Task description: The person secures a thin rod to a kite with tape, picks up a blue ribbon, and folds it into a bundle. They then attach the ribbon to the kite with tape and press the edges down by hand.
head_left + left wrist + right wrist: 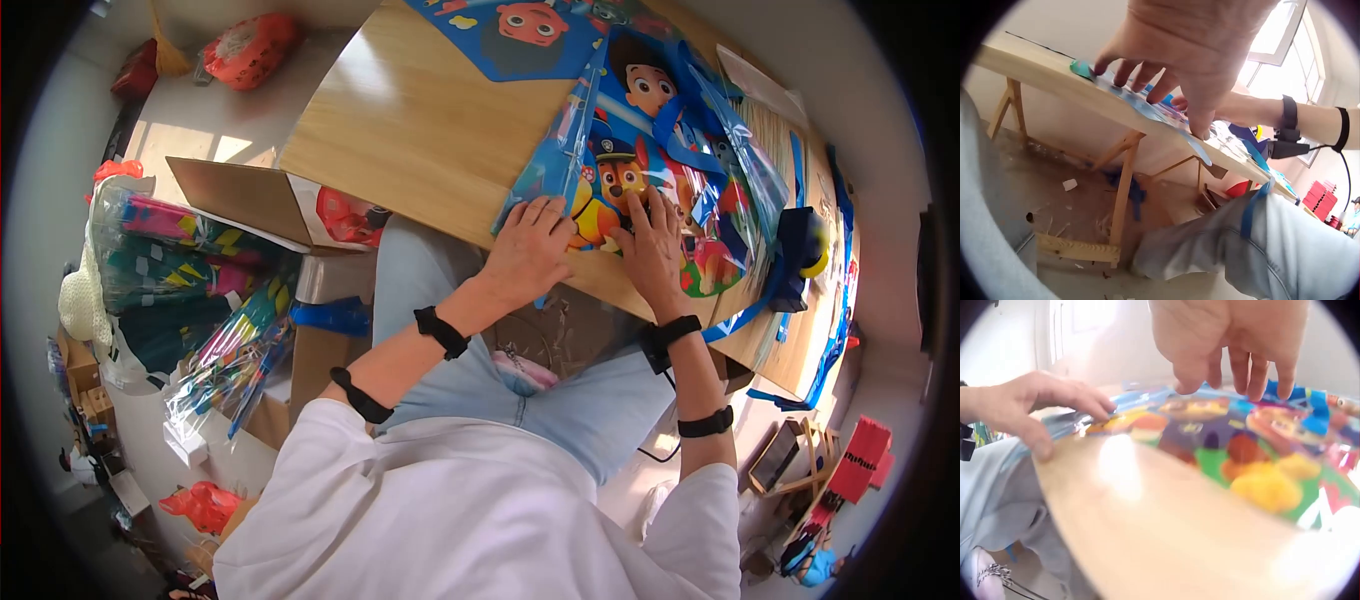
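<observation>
A glossy cartoon-printed sheet (615,180) with puppy figures and a blue strap (690,145) lies at the near edge of the wooden table (420,125). Shiny clear film (560,165) overlaps its left side. My left hand (530,250) rests at the table edge on the film, its fingers spread; the left wrist view shows them reaching over the edge. My right hand (655,250) touches the print with its fingertips pointing down. In the right wrist view that right hand (1229,331) stands above the print with no object in its grasp.
Another blue cartoon piece (525,45) lies at the far side. A dark blue object with a yellow ring (797,255) stands to the right, near thin stacked sheets (765,145). On the left are an open cardboard box (235,195) and film-wrapped colourful goods (165,255).
</observation>
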Action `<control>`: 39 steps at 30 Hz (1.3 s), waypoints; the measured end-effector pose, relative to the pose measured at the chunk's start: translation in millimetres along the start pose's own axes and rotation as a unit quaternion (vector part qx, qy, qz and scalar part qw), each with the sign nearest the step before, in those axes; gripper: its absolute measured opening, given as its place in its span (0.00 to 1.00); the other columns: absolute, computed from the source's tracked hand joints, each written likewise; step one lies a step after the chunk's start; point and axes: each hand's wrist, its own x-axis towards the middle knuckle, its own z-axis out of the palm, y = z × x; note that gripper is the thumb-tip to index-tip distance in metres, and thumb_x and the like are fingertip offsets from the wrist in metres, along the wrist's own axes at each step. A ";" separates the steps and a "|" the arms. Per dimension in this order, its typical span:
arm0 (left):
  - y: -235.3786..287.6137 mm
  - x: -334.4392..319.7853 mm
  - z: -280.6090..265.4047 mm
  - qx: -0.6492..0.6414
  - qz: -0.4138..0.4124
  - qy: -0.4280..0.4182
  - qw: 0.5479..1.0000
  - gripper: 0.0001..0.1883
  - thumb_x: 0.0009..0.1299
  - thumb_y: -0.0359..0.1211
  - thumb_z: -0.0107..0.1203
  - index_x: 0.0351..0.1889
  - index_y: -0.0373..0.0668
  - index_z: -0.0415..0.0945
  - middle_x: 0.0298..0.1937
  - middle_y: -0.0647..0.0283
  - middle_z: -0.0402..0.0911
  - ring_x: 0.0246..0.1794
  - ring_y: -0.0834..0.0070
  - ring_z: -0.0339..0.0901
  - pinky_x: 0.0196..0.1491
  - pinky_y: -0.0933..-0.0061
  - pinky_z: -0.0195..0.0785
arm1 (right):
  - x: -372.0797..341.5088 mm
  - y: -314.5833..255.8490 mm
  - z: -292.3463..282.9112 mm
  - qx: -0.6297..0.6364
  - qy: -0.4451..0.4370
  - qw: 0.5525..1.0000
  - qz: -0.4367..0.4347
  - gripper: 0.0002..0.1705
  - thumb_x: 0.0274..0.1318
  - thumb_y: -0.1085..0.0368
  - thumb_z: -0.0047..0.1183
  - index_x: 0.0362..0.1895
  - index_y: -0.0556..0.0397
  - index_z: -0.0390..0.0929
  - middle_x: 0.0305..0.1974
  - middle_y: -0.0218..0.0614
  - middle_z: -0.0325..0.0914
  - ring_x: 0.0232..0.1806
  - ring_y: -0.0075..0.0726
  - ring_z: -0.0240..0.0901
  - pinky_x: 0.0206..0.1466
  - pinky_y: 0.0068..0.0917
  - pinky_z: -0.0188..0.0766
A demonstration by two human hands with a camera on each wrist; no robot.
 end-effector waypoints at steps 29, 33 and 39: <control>-77.6 -29.0 -78.4 0.047 -0.092 0.164 0.981 0.16 0.58 0.29 0.65 0.46 0.40 0.79 0.46 0.56 0.80 0.51 0.58 0.76 0.53 0.61 0.69 | -0.4 22.3 -0.8 -0.043 -0.052 0.998 0.001 0.34 0.63 0.49 0.55 0.72 0.34 0.65 0.74 0.42 0.57 0.76 0.55 0.50 0.74 0.59 0.46; -110.6 -33.9 -64.3 0.072 -0.108 0.195 0.972 0.17 0.56 0.29 0.65 0.45 0.40 0.79 0.49 0.55 0.80 0.55 0.53 0.73 0.56 0.56 0.66 | 13.5 44.6 5.9 -0.079 -0.088 0.991 0.068 0.34 0.65 0.46 0.52 0.74 0.28 0.60 0.75 0.41 0.55 0.76 0.56 0.49 0.72 0.67 0.46; -152.4 -108.3 -113.0 0.057 -0.239 0.269 0.931 0.13 0.59 0.28 0.64 0.43 0.39 0.79 0.40 0.54 0.82 0.45 0.54 0.79 0.49 0.62 0.72 | 38.4 54.8 9.8 -0.123 -0.074 0.987 0.071 0.32 0.62 0.53 0.55 0.70 0.36 0.66 0.68 0.46 0.64 0.68 0.60 0.61 0.68 0.61 0.56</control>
